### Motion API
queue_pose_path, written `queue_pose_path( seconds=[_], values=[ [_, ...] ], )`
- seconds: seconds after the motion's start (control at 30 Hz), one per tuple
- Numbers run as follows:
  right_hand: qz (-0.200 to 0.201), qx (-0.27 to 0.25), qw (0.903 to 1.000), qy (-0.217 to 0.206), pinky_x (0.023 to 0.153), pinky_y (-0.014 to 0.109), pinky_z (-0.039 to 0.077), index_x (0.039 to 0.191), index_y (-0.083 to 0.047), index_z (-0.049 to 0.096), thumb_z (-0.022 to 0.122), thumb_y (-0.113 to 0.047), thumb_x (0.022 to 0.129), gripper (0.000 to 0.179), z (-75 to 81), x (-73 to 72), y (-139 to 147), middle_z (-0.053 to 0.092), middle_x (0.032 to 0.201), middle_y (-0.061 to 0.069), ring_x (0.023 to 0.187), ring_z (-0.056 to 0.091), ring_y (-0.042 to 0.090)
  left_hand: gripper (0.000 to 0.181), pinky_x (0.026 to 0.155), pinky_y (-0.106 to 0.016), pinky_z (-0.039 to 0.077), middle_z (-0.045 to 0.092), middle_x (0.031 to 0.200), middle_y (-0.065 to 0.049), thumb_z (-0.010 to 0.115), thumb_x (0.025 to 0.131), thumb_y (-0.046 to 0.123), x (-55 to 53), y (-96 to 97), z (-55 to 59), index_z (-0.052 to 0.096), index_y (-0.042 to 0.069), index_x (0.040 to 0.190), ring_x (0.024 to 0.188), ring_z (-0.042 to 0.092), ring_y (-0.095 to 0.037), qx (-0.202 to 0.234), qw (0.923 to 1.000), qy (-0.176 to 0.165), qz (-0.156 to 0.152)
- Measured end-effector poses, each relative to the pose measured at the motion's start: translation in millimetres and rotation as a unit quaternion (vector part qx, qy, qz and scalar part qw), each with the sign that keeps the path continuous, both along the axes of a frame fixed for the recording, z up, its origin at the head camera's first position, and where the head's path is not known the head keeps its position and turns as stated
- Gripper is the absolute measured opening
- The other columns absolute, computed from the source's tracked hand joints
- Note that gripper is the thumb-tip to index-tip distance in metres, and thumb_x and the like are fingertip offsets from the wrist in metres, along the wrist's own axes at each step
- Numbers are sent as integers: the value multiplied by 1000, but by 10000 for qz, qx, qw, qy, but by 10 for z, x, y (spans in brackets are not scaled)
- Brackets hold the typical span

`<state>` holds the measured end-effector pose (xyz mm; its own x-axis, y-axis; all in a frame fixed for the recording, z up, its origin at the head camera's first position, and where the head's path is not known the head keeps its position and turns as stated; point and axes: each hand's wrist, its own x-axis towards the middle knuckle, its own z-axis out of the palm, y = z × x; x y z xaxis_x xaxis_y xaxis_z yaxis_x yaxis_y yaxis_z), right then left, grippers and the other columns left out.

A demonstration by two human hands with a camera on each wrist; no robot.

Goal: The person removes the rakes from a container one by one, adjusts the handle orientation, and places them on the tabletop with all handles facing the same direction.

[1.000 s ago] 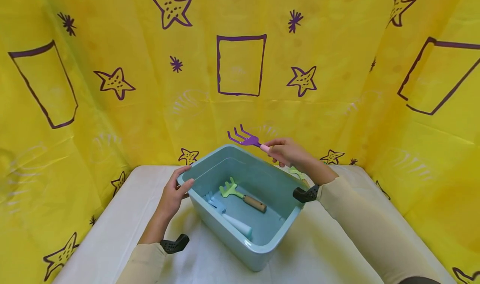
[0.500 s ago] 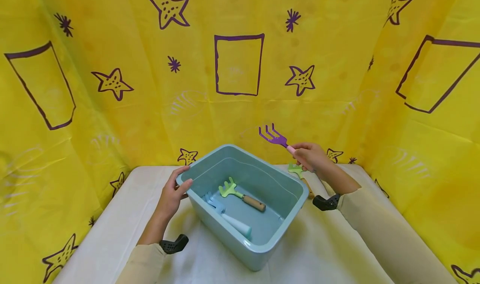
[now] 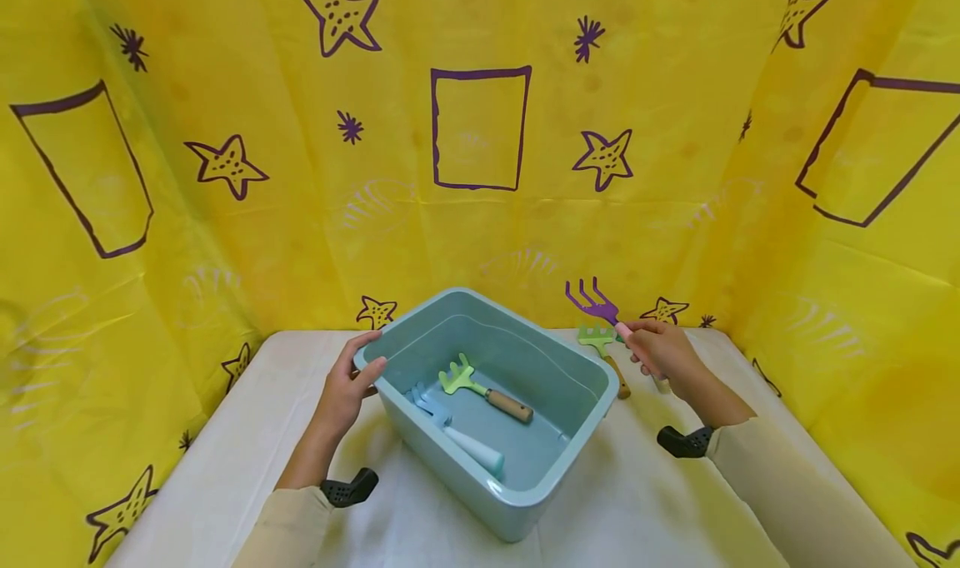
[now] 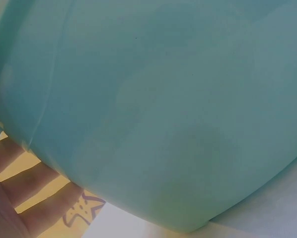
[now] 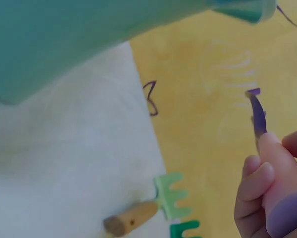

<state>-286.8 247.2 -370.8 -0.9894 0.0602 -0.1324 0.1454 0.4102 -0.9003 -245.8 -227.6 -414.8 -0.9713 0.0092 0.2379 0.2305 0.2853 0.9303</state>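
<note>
Left of centre, gripping the rectangular teal plastic bin (image 3: 457, 472) with the left hand (image 3: 348, 385). Got a pale-blue straight-handled fork (image 3: 461, 439) and light-green wooden-handled fork (image 3: 495, 400) inside, mid-frame. Right of centre, left a light-green wooden-handled rake (image 3: 600, 343) on the white tabletop (image 3: 637, 485); holding a purple-pronged, pink-handled fork (image 3: 621, 328) in the right hand (image 3: 662, 351). Would guess midway: counting two inside, at least two outside.

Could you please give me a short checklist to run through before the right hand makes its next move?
1. Grip: ok; the right hand holds the purple rake by its pink handle.
2. Bin steadied: ok; the left hand grips the bin at one corner.
3. Purple rake clear of bin: ok; it is raised beyond the right side.
4. Path to the white surface unobstructed: not ok; a green rake lies nearby.
5. Dark-green tool fully visible: not ok; only part shows.
6. Bin's weight: cannot tell.
</note>
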Motion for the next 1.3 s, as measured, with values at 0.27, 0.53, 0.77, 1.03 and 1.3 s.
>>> queue_pose_path(
  seconds=[0.27, 0.53, 0.77, 1.03, 1.3],
  values=[
    [-324, -104, 9994, -92, 51, 25, 48, 142, -2, 44, 51, -29, 100, 50, -257, 76, 169, 59, 99, 14, 66, 55, 17, 50, 92, -58, 46, 37, 149, -13, 54, 100, 30, -16, -7, -15, 37, 24, 146, 123, 48, -44, 35, 10000, -28, -27],
    [-598, 42, 9982, 16, 45, 25, 42, 138, 0, 48, 49, -23, 99, 45, -453, 173, 362, 60, 100, 21, 59, 52, 20, 50, 93, -58, 46, 35, 150, -17, 53, 100, 24, 92, 64, 149, 36, 17, 147, 123, 46, -46, 12, 9999, -156, -45],
    [-777, 260, 9966, -47, 49, 29, 46, 139, 2, 46, 46, -24, 100, 47, -578, 223, 525, 57, 115, 25, 65, 50, 22, 52, 92, -58, 46, 36, 148, -21, 53, 100, 23, 206, 113, 295, 35, 12, 147, 122, 47, -48, -17, 9999, -47, -99],
    [-1130, 386, 9927, -143, 50, 29, 45, 136, 5, 48, 46, -29, 100, 50, -763, 210, 765, 61, 109, 20, 72, 50, 22, 50, 92, -59, 46, 37, 147, -21, 53, 100, 21, 188, 104, 280, 37, 11, 146, 121, 48, -48, 19, 9999, -69, -87],
    [-1239, 966, 9876, 68, 47, 33, 43, 132, 8, 52, 49, -39, 99, 58, -970, 218, 1032, 63, 99, 17, 63, 48, 23, 50, 93, -58, 45, 36, 148, -20, 53, 100, 23, 208, 106, 299, 37, 12, 146, 122, 47, -47, 2, 9999, -131, -79]
  ],
)
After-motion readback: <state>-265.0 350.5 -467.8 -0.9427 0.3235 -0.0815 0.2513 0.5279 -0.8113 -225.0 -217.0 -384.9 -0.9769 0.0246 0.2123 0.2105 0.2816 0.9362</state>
